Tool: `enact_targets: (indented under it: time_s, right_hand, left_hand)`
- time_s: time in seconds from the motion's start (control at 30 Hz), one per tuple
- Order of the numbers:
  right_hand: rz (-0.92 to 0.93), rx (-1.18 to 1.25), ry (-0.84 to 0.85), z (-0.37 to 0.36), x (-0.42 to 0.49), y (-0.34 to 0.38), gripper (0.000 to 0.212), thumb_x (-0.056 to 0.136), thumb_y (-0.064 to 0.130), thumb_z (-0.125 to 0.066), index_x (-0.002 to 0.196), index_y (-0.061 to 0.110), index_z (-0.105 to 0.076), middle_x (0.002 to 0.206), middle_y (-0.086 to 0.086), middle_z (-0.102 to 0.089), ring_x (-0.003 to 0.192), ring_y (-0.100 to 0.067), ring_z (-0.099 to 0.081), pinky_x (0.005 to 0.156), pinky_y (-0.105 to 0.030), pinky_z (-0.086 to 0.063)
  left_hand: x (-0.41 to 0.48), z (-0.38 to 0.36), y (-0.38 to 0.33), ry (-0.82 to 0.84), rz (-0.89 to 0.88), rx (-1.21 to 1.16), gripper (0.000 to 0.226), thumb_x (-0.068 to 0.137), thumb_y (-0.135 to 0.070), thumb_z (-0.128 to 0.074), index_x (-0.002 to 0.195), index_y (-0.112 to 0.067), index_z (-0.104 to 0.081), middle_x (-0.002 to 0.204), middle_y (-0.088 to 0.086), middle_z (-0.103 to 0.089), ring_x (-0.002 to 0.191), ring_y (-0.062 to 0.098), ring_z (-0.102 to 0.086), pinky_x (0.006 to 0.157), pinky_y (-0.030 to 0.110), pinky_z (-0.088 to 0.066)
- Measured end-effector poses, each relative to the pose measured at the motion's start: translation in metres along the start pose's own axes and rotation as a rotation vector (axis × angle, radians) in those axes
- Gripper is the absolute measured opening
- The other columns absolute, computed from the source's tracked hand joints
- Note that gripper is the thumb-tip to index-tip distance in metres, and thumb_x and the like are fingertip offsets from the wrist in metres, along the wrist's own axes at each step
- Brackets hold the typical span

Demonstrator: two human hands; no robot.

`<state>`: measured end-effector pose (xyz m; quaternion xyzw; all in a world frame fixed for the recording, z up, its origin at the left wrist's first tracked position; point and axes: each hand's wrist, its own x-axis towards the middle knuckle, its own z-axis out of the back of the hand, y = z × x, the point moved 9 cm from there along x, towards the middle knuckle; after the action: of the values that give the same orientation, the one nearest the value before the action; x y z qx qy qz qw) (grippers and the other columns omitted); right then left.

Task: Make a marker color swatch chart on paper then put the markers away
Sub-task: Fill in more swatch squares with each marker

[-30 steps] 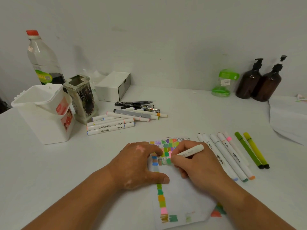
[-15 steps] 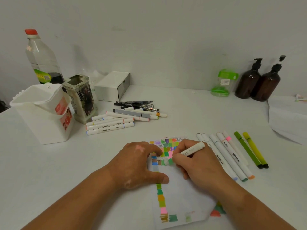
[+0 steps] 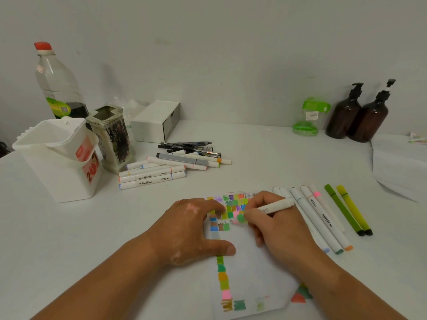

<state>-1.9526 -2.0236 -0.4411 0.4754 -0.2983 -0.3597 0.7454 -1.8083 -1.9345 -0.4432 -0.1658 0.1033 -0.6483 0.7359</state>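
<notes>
Paper (image 3: 249, 262) bearing a part-filled grid of colour swatches lies on the white desk (image 3: 69, 239) directly before the person; the left hand (image 3: 191, 232) rests flat on its edge, fingers (image 3: 215, 205) spread and holding nothing, seemingly to stop it sliding; the right hand (image 3: 277, 227) curls round a white marker (image 3: 277, 207), tip on a green patch; spare markers (image 3: 323, 218) wait just right of the sheet.

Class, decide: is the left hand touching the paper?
Touching. In the head view the left hand rests on the paper, with its thumb and fingertips flat against the sheet.
</notes>
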Motion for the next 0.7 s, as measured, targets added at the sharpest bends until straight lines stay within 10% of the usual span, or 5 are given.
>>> enact_targets:
  time_s: [0.17,0.27,0.7]
  right_hand:
    - [0.002,0.431,-0.107,0.023,0.005,0.0,0.019,0.061,0.035,-0.073,0.067,0.019,-0.065,0.058,-0.008,-0.059,0.05,-0.017,-0.052,0.044,-0.028,-0.044]
    - [0.007,0.488,-0.087,0.024,0.006,0.0,0.019,0.061,0.033,-0.077,0.068,0.018,-0.067,0.059,-0.008,-0.06,0.05,-0.016,-0.052,0.043,-0.026,-0.043]
    - [0.049,0.574,0.003,0.018,0.002,0.011,0.003,0.075,0.018,-0.072,0.075,0.015,-0.073,0.067,-0.013,-0.066,0.055,-0.019,-0.058,0.047,-0.027,-0.047]
  left_hand:
    - [0.0,0.023,0.017,-0.185,0.077,-0.437,0.007,0.1,-0.025,-0.052,0.105,-0.03,-0.048,0.067,-0.012,-0.054,0.066,-0.001,-0.05,0.059,0.014,-0.037]
    - [-0.001,0.026,0.031,-0.232,0.152,-0.695,0.021,0.101,-0.006,-0.039,0.101,-0.022,-0.053,0.075,-0.006,-0.056,0.065,0.007,-0.045,0.063,0.027,-0.04]
    - [-0.002,0.026,0.007,-0.154,0.044,-0.766,0.016,0.089,-0.035,-0.063,0.096,-0.021,-0.065,0.083,-0.004,-0.077,0.054,0.01,-0.058,0.054,0.021,-0.051]
